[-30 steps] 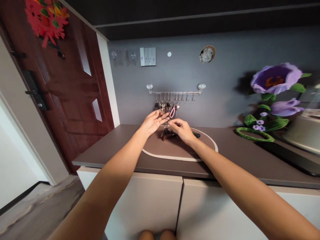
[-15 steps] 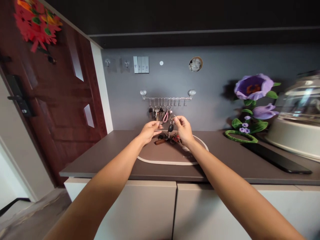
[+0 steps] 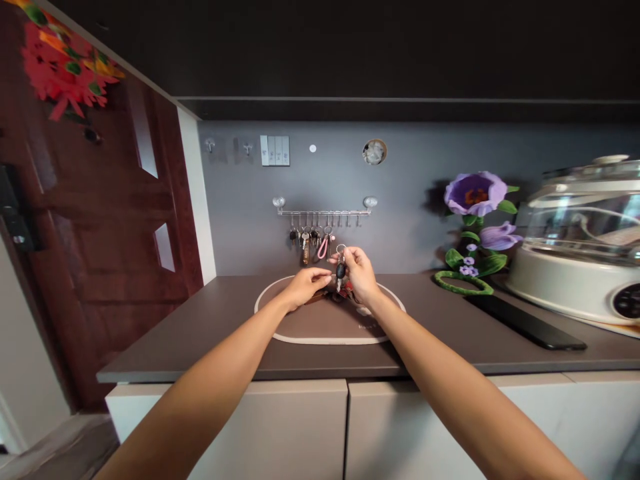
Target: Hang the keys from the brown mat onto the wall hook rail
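In front of the wall, my right hand pinches a metal ring from which a bunch of keys hangs, one with a black head. My left hand is just left of the bunch, its fingers stretched toward it and slightly apart; whether they touch it I cannot make out. Below, red and dark keys lie on a brown oval mat, partly hidden by my hands. Above hangs a clear hook rail bearing several key sets, including a brown tag and a pink strap.
On the counter to the right are a purple flower decoration, a black phone-like slab and a glass-domed white appliance. A dark shelf overhangs the counter. A red-brown door stands at the left.
The camera view has tilted up and shifted right. My right hand still holds the key bunch. My left hand's fingers have drawn closer together and nearer to the bunch.
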Demonstrator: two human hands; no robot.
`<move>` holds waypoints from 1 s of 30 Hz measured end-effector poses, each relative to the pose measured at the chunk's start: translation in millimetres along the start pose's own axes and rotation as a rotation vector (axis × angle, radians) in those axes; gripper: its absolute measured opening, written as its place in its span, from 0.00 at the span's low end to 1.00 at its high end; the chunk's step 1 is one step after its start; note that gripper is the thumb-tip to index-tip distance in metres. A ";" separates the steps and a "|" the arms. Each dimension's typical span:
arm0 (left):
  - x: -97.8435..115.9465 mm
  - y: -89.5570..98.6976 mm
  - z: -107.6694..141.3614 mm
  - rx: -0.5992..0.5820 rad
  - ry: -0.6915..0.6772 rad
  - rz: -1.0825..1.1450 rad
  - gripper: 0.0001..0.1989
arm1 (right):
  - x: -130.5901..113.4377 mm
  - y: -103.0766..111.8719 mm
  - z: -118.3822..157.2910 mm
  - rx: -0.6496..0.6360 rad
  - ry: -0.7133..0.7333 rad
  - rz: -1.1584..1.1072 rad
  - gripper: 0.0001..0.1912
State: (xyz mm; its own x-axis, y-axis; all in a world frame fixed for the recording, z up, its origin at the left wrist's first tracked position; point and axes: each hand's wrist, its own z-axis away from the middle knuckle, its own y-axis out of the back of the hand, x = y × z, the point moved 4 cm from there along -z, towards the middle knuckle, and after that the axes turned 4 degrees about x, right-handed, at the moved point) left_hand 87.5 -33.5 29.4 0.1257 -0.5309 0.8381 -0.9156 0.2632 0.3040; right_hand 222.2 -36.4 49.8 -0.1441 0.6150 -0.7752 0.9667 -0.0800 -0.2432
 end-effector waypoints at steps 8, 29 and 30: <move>-2.6 11.5 -1.6 0.231 -0.084 -0.318 0.13 | 4.2 3.7 -7.8 0.076 -0.136 -0.098 0.10; -8.7 10.2 -6.2 0.257 -0.185 -0.561 0.13 | 10.1 -19.3 -103.9 0.263 -0.222 -0.120 0.09; -9.1 10.0 -6.5 0.254 -0.183 -0.567 0.13 | 11.1 -20.3 -105.7 0.273 -0.227 -0.120 0.09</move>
State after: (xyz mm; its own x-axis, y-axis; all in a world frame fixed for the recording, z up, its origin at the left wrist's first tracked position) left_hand 79.7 -20.8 27.8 0.5698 -0.6661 0.4813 -0.7909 -0.2856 0.5412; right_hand 223.3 55.0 107.8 -0.3252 0.4460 -0.8339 0.8525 -0.2433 -0.4626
